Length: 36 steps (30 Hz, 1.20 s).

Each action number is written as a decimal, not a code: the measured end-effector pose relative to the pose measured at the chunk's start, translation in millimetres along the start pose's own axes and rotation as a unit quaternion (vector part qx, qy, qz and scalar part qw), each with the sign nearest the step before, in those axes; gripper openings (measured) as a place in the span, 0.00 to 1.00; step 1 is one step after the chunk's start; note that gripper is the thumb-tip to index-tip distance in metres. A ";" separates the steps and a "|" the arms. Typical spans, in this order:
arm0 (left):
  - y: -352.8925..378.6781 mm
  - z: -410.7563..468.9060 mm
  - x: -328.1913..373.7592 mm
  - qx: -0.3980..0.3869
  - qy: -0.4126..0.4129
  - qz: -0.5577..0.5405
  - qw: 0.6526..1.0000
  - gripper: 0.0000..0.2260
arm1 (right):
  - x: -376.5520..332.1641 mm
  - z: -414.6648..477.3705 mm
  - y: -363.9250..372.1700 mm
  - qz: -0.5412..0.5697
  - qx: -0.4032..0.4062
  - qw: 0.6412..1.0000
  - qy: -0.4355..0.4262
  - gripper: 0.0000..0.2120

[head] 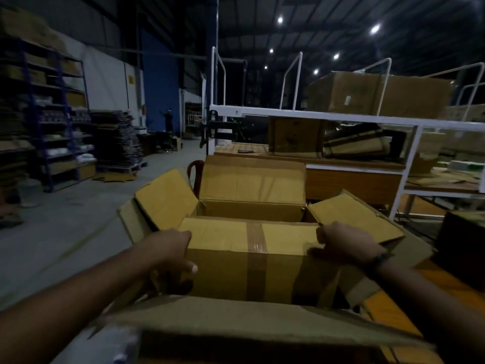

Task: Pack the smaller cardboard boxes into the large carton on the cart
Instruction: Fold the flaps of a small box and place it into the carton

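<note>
I'm looking into a warehouse: a high dark roof with round ceiling lamps, a bare concrete floor, and blue steel shelving racks along the left wall, loaded with cartons and packets. Beside them, flattened cardboard is stacked on a pallet. To the right stand white metal-framed benches carrying brown cartons. Straight ahead, a tape-sealed smaller box sits in the mouth of a large carton with its flaps open.

Both forearms stretch forward, left grip and right grip clasping with curled fingers.
</note>
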<state>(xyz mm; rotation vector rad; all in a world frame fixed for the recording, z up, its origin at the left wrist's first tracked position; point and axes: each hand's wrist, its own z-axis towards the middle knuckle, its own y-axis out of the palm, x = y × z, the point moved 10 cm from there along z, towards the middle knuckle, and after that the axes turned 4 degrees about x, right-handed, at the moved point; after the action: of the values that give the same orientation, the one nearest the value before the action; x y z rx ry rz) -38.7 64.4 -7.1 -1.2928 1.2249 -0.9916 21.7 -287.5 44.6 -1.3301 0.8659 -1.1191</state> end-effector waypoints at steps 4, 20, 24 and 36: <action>-47.6 8.7 32.4 -0.032 0.042 0.074 0.996 0.28 | -31.7 29.5 -52.6 -0.024 -0.036 0.996 -0.080 0.19; -68.8 74.9 113.0 0.090 0.052 0.024 0.994 0.25 | -50.8 95.2 63.7 0.170 -0.142 0.975 -0.002 0.57; -69.7 78.5 107.3 0.127 0.055 0.002 0.990 0.31 | -39.2 94.2 52.1 0.114 -0.070 0.991 -0.014 0.65; -146.0 48.7 113.2 0.091 0.116 -0.174 0.974 0.24 | -59.1 33.9 -93.3 0.124 0.147 0.978 -0.080 0.30</action>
<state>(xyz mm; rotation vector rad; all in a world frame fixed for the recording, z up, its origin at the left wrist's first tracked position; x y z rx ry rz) 41.6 -51.1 122.1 -1.2964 1.0675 -1.5069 26.4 -212.8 132.6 -1.0199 0.6953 -0.8914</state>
